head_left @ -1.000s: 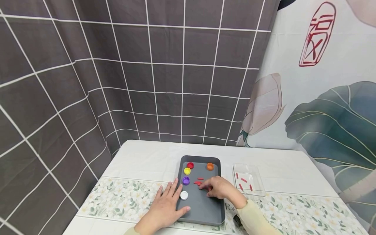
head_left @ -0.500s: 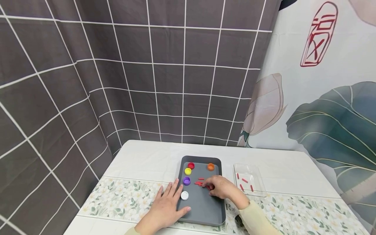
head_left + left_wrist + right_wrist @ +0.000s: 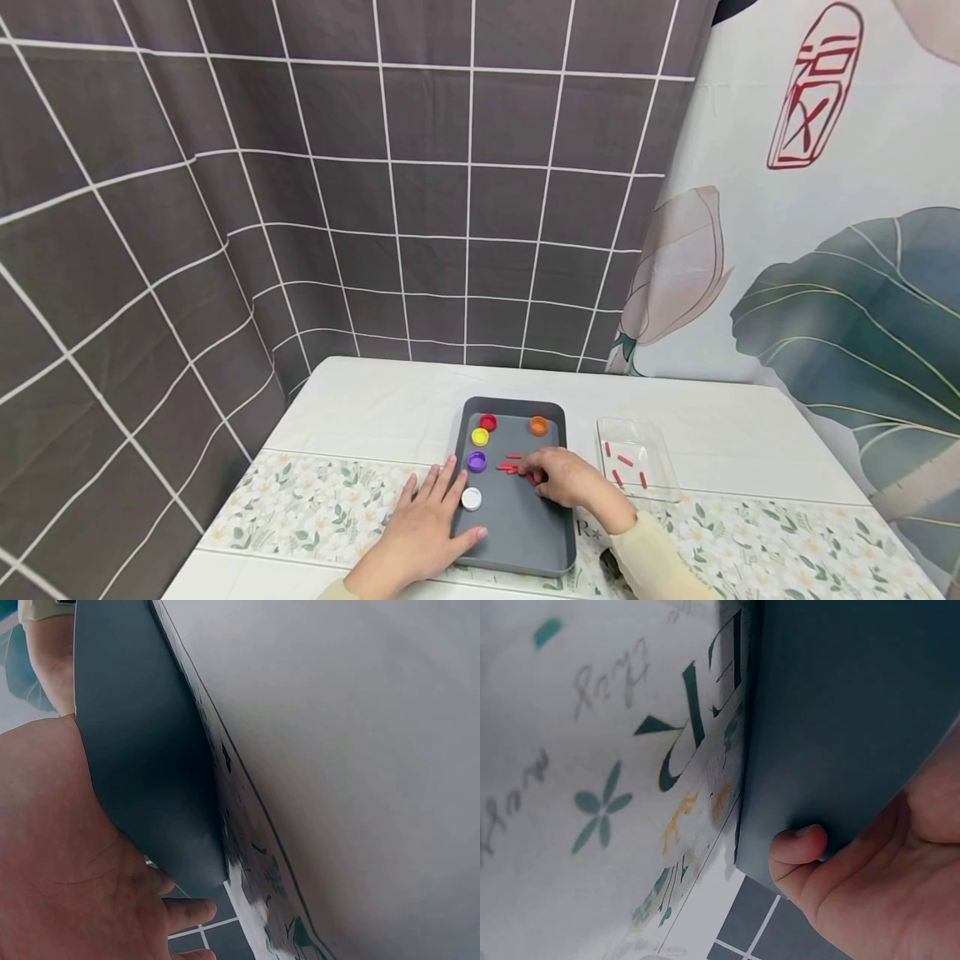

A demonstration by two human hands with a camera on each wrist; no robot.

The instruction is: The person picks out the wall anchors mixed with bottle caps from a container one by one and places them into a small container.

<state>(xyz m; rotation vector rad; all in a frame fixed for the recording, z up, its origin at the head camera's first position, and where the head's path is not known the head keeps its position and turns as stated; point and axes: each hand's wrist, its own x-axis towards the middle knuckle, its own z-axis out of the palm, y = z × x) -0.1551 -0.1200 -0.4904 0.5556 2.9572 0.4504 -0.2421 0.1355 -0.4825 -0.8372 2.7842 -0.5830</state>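
Note:
A grey tray (image 3: 517, 542) lies on the table with small red sticks (image 3: 507, 467) near its middle. My right hand (image 3: 564, 477) is over the tray beside these sticks, fingers bent. Another red piece shows between its fingers and thumb, but whether it is pinched or lies on the tray is unclear. My left hand (image 3: 422, 527) rests at the tray's left edge with fingers spread and holds nothing. Its palm (image 3: 67, 855) lies along the tray wall (image 3: 150, 735) in the left wrist view. In the right wrist view the tray side (image 3: 840, 712) hides the sticks.
Round caps stand in the tray: red (image 3: 487, 422), yellow (image 3: 480, 437), purple (image 3: 476, 462), white (image 3: 471, 499) and orange (image 3: 538, 426). Right of the tray, a clear box (image 3: 652, 442) contains several red sticks. A grey curtain (image 3: 420, 200) hangs behind the table.
My right hand has shifted slightly right over the red sticks since a second ago, then stayed nearly still. The left hand keeps its place at the tray edge.

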